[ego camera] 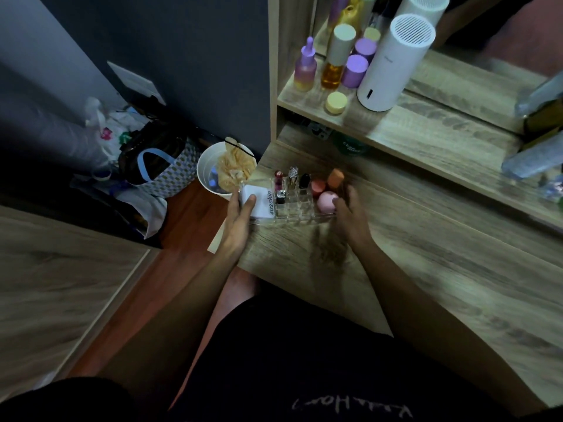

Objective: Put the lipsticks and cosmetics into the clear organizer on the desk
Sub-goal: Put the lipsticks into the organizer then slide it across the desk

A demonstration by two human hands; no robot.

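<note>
The clear organizer (297,213) sits near the left edge of the wooden desk (426,239). Upright in its slots are a red lipstick (278,178), a silver lipstick (292,175) and a black lipstick (304,180). A small black-and-silver tube (280,197) stands in front of them. At its right end lie a coral sponge (317,186), an orange sponge (335,178) and a pink sponge (326,201). My left hand (240,213) grips a white boxed cosmetic (259,203) at the organizer's left end. My right hand (350,211) is curled against the right end, fingers touching the pink sponge.
A shelf above holds purple and amber bottles (305,67), a yellow jar (336,102) and a white cylindrical device (393,62). Clear bottles (536,156) lie at the far right. Left of the desk, on the floor, stand a white bin (213,175) and a patterned bag (158,169).
</note>
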